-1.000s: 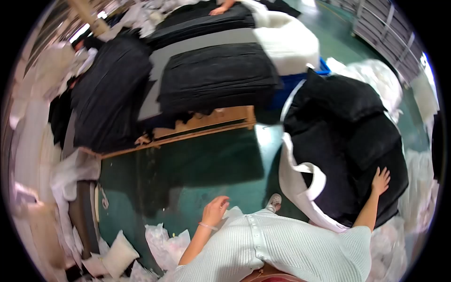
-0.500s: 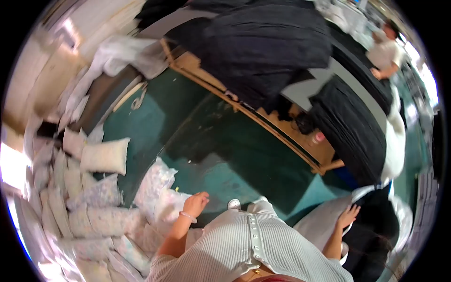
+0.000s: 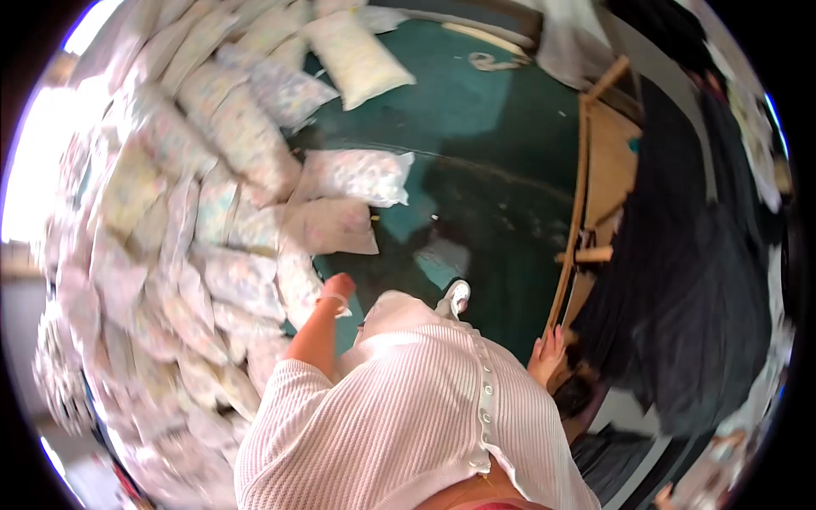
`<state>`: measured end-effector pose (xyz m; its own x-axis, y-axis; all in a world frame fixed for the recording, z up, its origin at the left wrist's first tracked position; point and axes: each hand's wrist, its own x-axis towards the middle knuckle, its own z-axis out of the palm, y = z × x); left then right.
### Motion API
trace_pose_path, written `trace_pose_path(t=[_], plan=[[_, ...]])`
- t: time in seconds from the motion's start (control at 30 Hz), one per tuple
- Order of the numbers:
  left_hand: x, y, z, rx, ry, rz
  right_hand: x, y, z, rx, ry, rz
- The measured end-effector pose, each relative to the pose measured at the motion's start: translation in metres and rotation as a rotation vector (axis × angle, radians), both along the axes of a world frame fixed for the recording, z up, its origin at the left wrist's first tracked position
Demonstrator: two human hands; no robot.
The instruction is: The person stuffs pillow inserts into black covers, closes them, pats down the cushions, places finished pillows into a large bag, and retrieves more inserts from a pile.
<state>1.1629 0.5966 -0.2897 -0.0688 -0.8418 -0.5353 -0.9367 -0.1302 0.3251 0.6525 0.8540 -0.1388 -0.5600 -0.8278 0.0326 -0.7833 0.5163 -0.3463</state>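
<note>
My left hand [image 3: 337, 286] hangs beside a filled, pale translucent bag [image 3: 299, 285] at the edge of the heap. A pale bracelet circles that wrist; the fingers are blurred and turned from view, so their pose is unclear. On the other side, my right hand [image 3: 546, 353] is open, its fingers stretched out by the lower end of the wooden rail [image 3: 580, 187] of a long table. Whether it touches the rail I cannot tell. Two more filled bags, one with multicoloured contents [image 3: 361, 176] and one pinkish [image 3: 331, 226], lie on the green floor ahead of my left hand.
A large heap of stuffed bags [image 3: 174, 297] fills the left side. Black fabric [image 3: 697, 297] drapes over the table on the right, above a wooden shelf [image 3: 612, 157]. A cream bag [image 3: 357, 59] and a coiled pale strap [image 3: 495, 61] lie on the green floor [image 3: 501, 127] farther off.
My view and body have turned left, so the bag heap fills more of the frame and the table has swung to the right. My right hand has left the white and black material it was against.
</note>
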Motion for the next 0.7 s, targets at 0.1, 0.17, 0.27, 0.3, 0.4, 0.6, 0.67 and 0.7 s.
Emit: trace_pose_path(t=[0.1,0.17,0.27,0.3,0.4,0.6,0.67,0.7], plan=[[0.019,0.036,0.066,0.039,-0.048,0.528,-0.025,-0.088,-0.014,-0.173,-0.214,0.153],[0.004,0.055,0.099,0.223,-0.087,0.753,-0.030,-0.125,-0.018,-0.093,-0.218,0.240],[0.017,0.093,0.039,0.282,-0.187,0.760,-0.026,-0.165,-0.029,0.044,-0.254,0.355],[0.015,0.096,0.040,0.287,-0.190,0.790,-0.025,-0.172,-0.031,0.096,-0.251,0.393],[-0.003,0.080,0.059,0.314,-0.161,0.878,-0.033,-0.189,-0.043,0.253,-0.228,0.443],[0.086,-0.009,0.025,0.176,-0.158,1.158,-0.129,-0.194,-0.136,0.716,-0.277,0.543],[0.113,-0.050,0.029,0.177,-0.201,1.259,-0.130,-0.226,-0.114,0.933,-0.277,0.509],[0.128,-0.067,0.029,0.169,-0.254,1.325,-0.123,-0.247,-0.099,0.974,-0.291,0.471]])
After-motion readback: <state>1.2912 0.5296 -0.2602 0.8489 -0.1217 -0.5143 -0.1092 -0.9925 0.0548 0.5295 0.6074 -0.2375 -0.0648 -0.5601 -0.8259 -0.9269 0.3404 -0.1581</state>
